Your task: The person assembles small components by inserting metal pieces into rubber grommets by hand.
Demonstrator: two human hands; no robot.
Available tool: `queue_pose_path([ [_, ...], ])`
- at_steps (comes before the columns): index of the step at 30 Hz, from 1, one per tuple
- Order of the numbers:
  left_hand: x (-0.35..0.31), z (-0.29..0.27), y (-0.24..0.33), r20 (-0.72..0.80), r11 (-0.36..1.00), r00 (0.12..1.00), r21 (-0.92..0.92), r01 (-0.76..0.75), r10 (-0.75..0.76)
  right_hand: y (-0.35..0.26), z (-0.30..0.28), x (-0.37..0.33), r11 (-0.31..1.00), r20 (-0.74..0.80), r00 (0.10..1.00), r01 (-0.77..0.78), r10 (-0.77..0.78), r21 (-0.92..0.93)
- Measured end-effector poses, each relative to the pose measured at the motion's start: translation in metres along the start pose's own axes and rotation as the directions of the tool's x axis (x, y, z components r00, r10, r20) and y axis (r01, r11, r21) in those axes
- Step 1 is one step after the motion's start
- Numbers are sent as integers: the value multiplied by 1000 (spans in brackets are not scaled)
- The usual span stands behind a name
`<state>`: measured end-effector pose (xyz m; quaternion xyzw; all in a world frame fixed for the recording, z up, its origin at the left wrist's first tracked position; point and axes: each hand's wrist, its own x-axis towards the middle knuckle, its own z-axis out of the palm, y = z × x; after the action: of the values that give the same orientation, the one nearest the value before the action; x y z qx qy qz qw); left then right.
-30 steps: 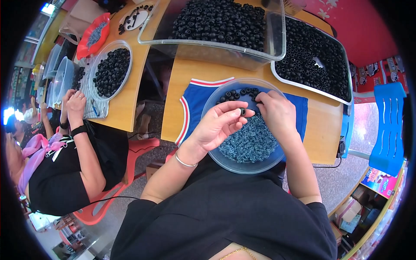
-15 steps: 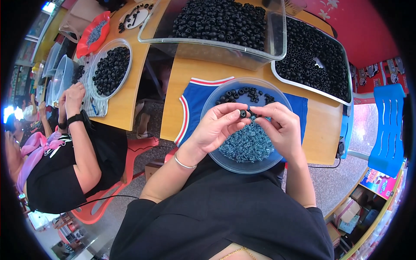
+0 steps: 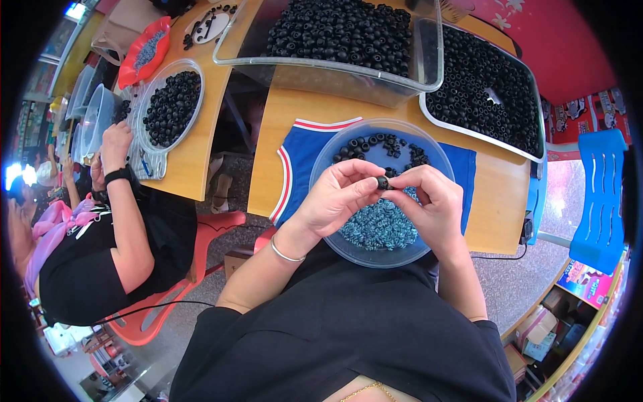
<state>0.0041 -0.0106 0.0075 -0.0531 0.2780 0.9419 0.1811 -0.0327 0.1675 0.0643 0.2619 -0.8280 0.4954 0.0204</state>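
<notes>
Above a round clear tub [image 3: 320, 175], both my hands meet at one small black ring-shaped part [image 3: 382, 182]. My left hand [image 3: 345, 194] pinches it between thumb and forefinger. From the other side, the thumb and forefinger of my right hand [image 3: 429, 201] close on the same part; anything smaller between those fingertips is hidden. Beneath them the tub holds a heap of small blue-grey pieces [image 3: 378, 228] at the near side. Several loose black parts [image 3: 362, 144] lie at its far side. The tub rests on a blue garment with red and white trim [image 3: 301, 164].
Beyond the tub stand a large clear bin [image 3: 335, 75] and a white-rimmed tray [image 3: 482, 144], both full of black parts. At the left table, a co-worker [image 3: 127, 221] sits by a round container [image 3: 195, 110] of black parts and a red dish [image 3: 127, 74]. A blue chair [image 3: 596, 201] is at right.
My hands have come together on the black part, which has turned and shifted slightly right and down. At left, the co-worker's hands have moved a little.
</notes>
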Motion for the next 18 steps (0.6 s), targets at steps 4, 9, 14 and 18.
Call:
queue_pose_path([
  [4, 0, 0, 1, 6, 1000, 1000, 10, -19, 19, 0, 2, 0, 999, -11, 999, 43, -44, -25],
  [9, 1, 0, 2, 17, 997, 999, 65, -38, 37, 1, 3, 1, 998, -6, 998, 65, -65, -26],
  [14, 1, -1, 1, 28, 997, 999, 69, -43, 41, 1, 4, 1, 998, -16, 998, 57, -57, -13],
  [18, 1, 1, 3, 30, 999, 999, 48, -17, 16, 3, 3, 0, 1000, 11, 1000, 16, -16, 25],
])
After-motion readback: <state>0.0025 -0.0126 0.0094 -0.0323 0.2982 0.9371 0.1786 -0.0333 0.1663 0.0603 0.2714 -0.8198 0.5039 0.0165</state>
